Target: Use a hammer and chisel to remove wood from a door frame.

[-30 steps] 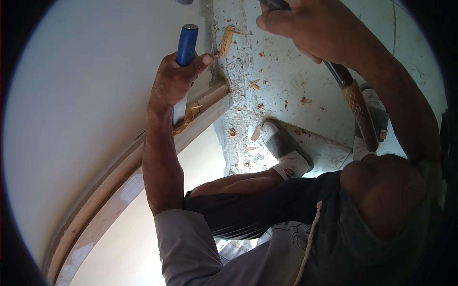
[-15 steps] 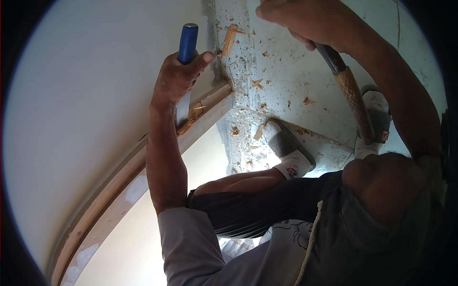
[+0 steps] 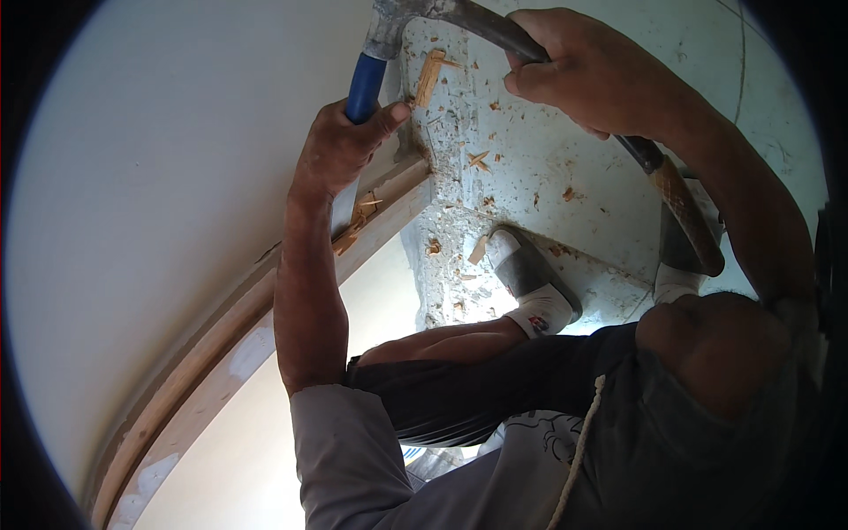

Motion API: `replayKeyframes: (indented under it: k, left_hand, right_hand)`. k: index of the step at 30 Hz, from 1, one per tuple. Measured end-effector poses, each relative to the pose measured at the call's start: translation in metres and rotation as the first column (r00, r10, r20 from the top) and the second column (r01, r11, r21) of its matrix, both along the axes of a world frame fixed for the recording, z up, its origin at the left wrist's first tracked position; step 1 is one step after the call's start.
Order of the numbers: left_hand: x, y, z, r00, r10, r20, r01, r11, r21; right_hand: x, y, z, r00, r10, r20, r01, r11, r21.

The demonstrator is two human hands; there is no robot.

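Observation:
My left hand (image 3: 340, 146) is wrapped round the blue handle of a chisel (image 3: 367, 87). The chisel's flat metal blade runs down behind my wrist to the wooden door frame (image 3: 389, 212), where torn splinters (image 3: 358, 225) stick up at the cut. My right hand (image 3: 587, 71) grips the dark shaft of a hammer (image 3: 495, 28) partway along, with its wrapped handle end trailing below my forearm. The hammer's metal head rests against the top of the chisel handle. The chisel's cutting edge is hidden among wood and splinters.
A pale wall (image 3: 159, 177) rises along the left of the wooden frame. Wood chips and a larger split piece (image 3: 430, 78) lie on the dusty tiled floor (image 3: 609, 203). My slippered foot (image 3: 530, 269) stands near the frame, the other under the hammer's handle.
My right hand has brought the hammer down and left, so its head now meets the chisel's handle end. The left hand and chisel have shifted slightly right.

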State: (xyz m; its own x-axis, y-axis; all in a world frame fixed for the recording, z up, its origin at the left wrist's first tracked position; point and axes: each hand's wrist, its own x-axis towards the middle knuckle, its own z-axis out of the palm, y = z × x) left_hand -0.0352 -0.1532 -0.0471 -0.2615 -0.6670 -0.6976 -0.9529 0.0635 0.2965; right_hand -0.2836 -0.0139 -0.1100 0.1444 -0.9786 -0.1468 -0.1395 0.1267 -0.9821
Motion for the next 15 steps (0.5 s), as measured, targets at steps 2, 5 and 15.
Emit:
replayKeyframes:
  k: [2, 5, 15]
  left_hand:
    - [-0.008, 0.010, 0.005, 0.996, -0.086, 0.037, 0.086, 0.996, -0.004]
    - [-0.036, 0.049, 0.008, 0.936, -0.330, 0.125, 0.307, 0.936, 0.174]
    - [-0.014, 0.086, -0.017, 0.842, -0.535, 0.069, 0.535, 0.845, 0.031]
  right_hand:
    - [0.005, 0.008, 0.010, 0.998, -0.057, -0.002, 0.055, 0.963, 0.265]
    - [0.003, 0.033, -0.022, 0.984, -0.175, 0.036, 0.153, 0.928, 0.339]
    - [0.007, 0.047, -0.056, 0.970, -0.239, -0.034, 0.224, 0.839, 0.495]
